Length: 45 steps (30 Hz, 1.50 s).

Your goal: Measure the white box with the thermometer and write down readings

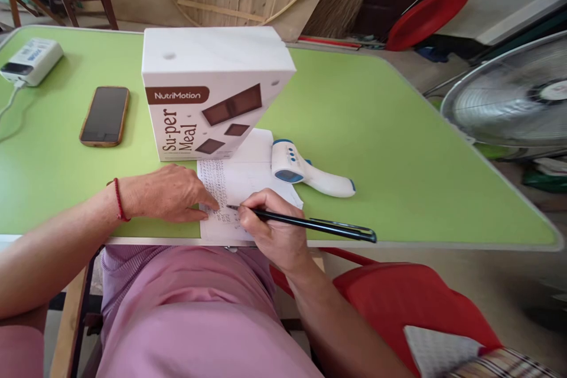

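Gripping a black pen (319, 223) low on its barrel, with the thumb and fingers of the right hand (277, 230) closed around it. Aiming the nib leftward at a white paper (250, 180), just beside the left index fingertip, and letting the clip end slope out to the right. Resting the left hand (166, 195) palm down and loosely open, holding nothing, with fingertips on the paper near small rows of handwriting. Wearing a red bracelet (119, 199) on the left wrist. Working at the near edge of a green desk (376, 130), with the paper partly hidden by an upright white box (217, 100) marked "NutriMotion". Having a white-and-blue thermometer (290, 162) lying over the paper's right side, handle reaching past it. Facing a phone (105, 115) lying left of the box, and a white device (33, 62) with a cable (9, 100) farther left.
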Each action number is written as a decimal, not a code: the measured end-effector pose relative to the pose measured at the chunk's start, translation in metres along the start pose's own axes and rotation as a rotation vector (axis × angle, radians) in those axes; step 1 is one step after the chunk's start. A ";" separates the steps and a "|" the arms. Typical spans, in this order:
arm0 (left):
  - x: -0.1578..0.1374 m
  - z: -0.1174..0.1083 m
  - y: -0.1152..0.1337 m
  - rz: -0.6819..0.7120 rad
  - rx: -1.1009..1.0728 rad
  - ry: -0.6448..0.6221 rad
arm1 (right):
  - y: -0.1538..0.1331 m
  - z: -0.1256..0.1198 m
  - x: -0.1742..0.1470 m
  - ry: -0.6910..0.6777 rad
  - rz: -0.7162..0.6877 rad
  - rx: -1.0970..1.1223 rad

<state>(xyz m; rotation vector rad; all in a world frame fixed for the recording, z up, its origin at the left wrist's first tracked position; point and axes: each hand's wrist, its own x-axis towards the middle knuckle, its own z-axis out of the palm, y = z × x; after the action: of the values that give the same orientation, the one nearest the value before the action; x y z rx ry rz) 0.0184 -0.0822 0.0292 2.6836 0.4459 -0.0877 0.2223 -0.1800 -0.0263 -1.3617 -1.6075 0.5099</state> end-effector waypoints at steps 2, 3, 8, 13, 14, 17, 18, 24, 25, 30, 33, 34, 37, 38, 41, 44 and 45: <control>0.000 0.000 0.000 -0.010 0.006 -0.010 | 0.000 0.000 0.000 -0.004 -0.012 -0.003; 0.000 0.000 0.000 -0.012 0.012 -0.012 | 0.000 0.000 0.001 -0.011 -0.017 -0.009; 0.001 0.000 0.001 -0.016 0.016 -0.014 | 0.000 0.000 0.001 -0.024 -0.027 -0.035; 0.001 -0.002 0.002 -0.020 0.014 -0.024 | 0.000 0.001 0.001 -0.030 0.005 -0.041; 0.001 -0.002 0.002 -0.019 0.014 -0.024 | 0.000 0.001 0.001 -0.030 0.007 -0.040; 0.001 -0.001 0.002 -0.010 0.020 -0.018 | -0.001 0.001 0.001 -0.031 0.001 -0.038; 0.001 -0.001 0.001 -0.006 0.022 -0.014 | 0.000 0.000 0.001 -0.030 0.001 -0.038; 0.002 -0.001 0.002 -0.012 0.002 -0.017 | 0.001 -0.002 -0.001 0.026 0.019 -0.047; 0.002 -0.001 0.002 -0.015 0.002 -0.019 | 0.001 -0.002 -0.001 0.026 0.016 -0.049; 0.000 -0.002 0.002 -0.021 0.003 -0.016 | 0.000 -0.001 -0.001 0.024 -0.008 -0.063; 0.000 -0.002 0.002 -0.028 0.005 -0.022 | 0.000 -0.001 0.000 0.020 -0.019 -0.047; 0.000 -0.002 0.002 -0.031 0.006 -0.026 | 0.000 0.000 0.000 0.016 -0.017 -0.041; 0.000 -0.002 0.002 -0.025 0.001 -0.026 | 0.000 -0.001 0.000 -0.003 0.001 -0.033; 0.000 -0.002 0.002 -0.021 0.000 -0.023 | 0.000 -0.001 0.000 -0.009 0.005 -0.031; -0.001 -0.001 0.002 -0.020 -0.005 -0.025 | -0.001 -0.002 0.001 -0.011 -0.003 -0.030; -0.001 -0.001 0.001 -0.020 -0.008 -0.023 | -0.002 -0.002 0.001 0.012 0.005 -0.042; -0.001 -0.001 0.001 -0.017 -0.011 -0.021 | -0.002 -0.002 0.001 0.019 0.012 -0.044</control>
<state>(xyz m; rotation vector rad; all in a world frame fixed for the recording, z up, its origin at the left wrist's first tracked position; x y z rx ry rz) 0.0179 -0.0830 0.0307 2.6662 0.4615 -0.1182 0.2234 -0.1804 -0.0233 -1.4058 -1.6045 0.4703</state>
